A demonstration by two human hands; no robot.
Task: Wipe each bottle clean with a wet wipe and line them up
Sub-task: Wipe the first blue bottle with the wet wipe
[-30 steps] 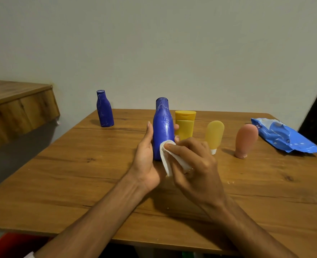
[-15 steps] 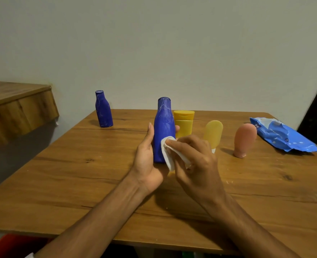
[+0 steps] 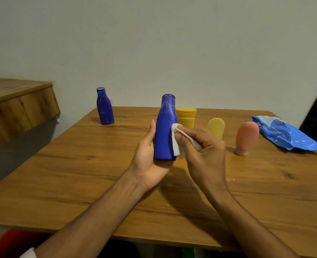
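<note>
Nearest the camera, both forearms reach in over the worktop (image 3: 79, 183).

Left hand (image 3: 150, 161): curled round the blue bottle (image 3: 165, 135), thumb up its left side, fingers hidden behind. The base sits at the palm and appears to be lifted clear of the wood. Long axis near upright, cap at the top, leaning slightly away from the person.

Right hand (image 3: 204, 151): fingers closed on a folded wet wipe (image 3: 176, 144), pressing it to the bottle's right flank. The bottle lies directly left of this hand and touches the wipe. The remaining strokes probably run along the long axis towards the neck, where pale streaks show.

Versus 0.5 s ago: the wipe sits higher on the body and further round to the right. The bottle is in roughly the same place in the left hand.

Behind the hands, all standing: yellow tube (image 3: 186, 116) just behind the held bottle, pale yellow tube (image 3: 216, 127), and pink bottle (image 3: 246, 136) further right. Wipes pack (image 3: 284, 135) at the right edge.

Farthest: second blue bottle (image 3: 104, 107), upright at the back left, well apart from the others and streaked white. It is probably not yet wiped.
</note>
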